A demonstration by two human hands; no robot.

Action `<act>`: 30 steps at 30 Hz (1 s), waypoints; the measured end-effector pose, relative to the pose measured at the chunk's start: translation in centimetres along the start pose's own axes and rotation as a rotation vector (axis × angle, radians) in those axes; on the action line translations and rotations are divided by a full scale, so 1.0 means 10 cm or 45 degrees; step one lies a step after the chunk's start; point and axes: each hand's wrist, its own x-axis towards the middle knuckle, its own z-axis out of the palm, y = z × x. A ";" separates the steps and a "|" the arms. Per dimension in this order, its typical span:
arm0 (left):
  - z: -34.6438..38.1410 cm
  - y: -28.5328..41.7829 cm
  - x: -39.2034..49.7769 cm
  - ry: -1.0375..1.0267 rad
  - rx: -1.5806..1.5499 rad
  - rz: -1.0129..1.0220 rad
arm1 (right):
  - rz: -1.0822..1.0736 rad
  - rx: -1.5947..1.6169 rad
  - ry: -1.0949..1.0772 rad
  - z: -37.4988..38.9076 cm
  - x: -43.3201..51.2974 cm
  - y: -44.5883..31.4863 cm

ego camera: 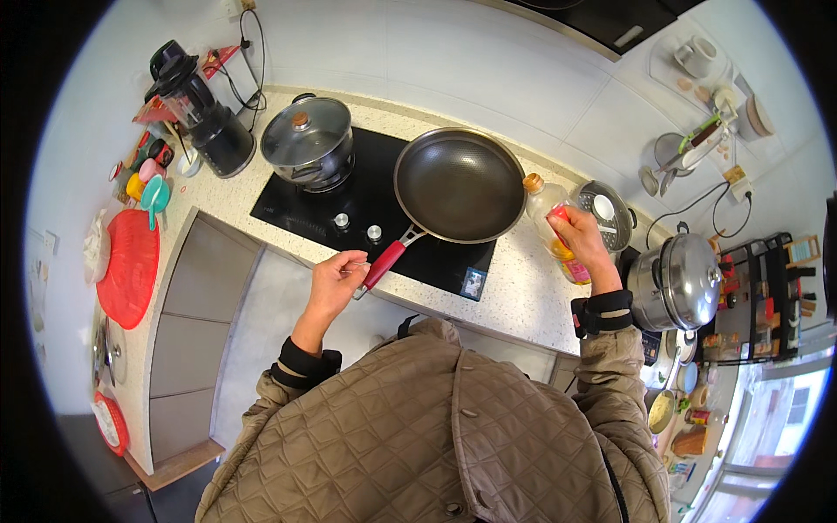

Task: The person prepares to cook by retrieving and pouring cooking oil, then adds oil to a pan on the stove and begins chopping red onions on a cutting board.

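My right hand (579, 236) grips the red handle of a clear plastic oil bottle (540, 204), right of the frying pan. The bottle has an orange cap on and some yellow oil low inside; whether its base rests on the counter is unclear. A wide dark frying pan (461, 183) with a textured inside sits on the right of the black cooktop (386, 151), its red handle (384, 265) pointing towards me. My left hand (337, 278) is beside the handle's end, thumb and fingers drawn together. I cannot tell whether something small is between them.
A lidded glass-topped pot (307, 140) occupies the left burner. Behind it to the left stands a black blender (209, 131). A steamer insert (618, 229) and a large steel pot (673, 281) stand at right. A red cover (131, 261) lies on the left counter.
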 end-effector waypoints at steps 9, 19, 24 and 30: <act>-0.16 -0.09 -0.06 0.050 0.001 -0.014 | -0.086 -0.507 -0.084 0.07 0.21 -0.20; -0.24 -0.03 -0.12 0.061 0.071 -0.027 | -0.041 -0.462 -0.157 0.21 0.21 -0.24; -0.28 -0.06 -0.15 0.066 0.095 -0.009 | -0.217 -0.614 -0.123 0.29 0.23 -0.11; -0.32 -0.11 -0.20 0.086 0.119 -0.025 | -0.193 -0.624 -0.161 0.31 0.20 -0.07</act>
